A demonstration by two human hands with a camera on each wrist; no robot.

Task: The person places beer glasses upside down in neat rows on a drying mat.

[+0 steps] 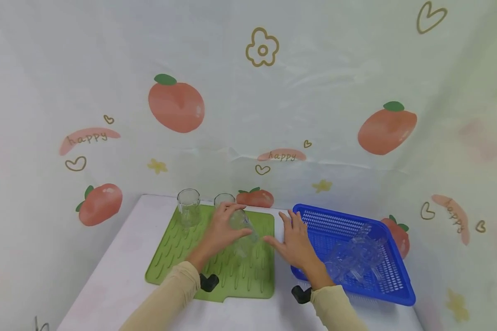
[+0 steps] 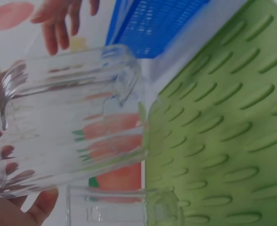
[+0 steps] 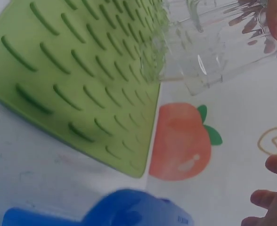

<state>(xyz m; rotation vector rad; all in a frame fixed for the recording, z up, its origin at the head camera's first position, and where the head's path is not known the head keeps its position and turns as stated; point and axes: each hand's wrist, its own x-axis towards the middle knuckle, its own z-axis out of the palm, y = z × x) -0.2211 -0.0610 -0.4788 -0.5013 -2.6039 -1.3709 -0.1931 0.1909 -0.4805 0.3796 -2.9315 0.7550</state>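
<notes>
Left hand [image 1: 221,230] clamped on ribbed glass [image 1: 241,226], over green mat [image 1: 178,248] centre. Right hand [image 1: 295,241] at 3 o'clock, fingers spread, touching nothing. Blue basket [image 1: 391,294] further right.

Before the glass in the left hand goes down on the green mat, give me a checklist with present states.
1. Left hand has a grip on the ribbed glass: ok.
2. Glass upright: not ok, it is tilted.
3. Bare mat in front of the two standing glasses: ok.
4. Right hand open and holding nothing: ok.
5. More glasses wait in the blue basket: ok.
6. Glass clean and dry: cannot tell.
</notes>
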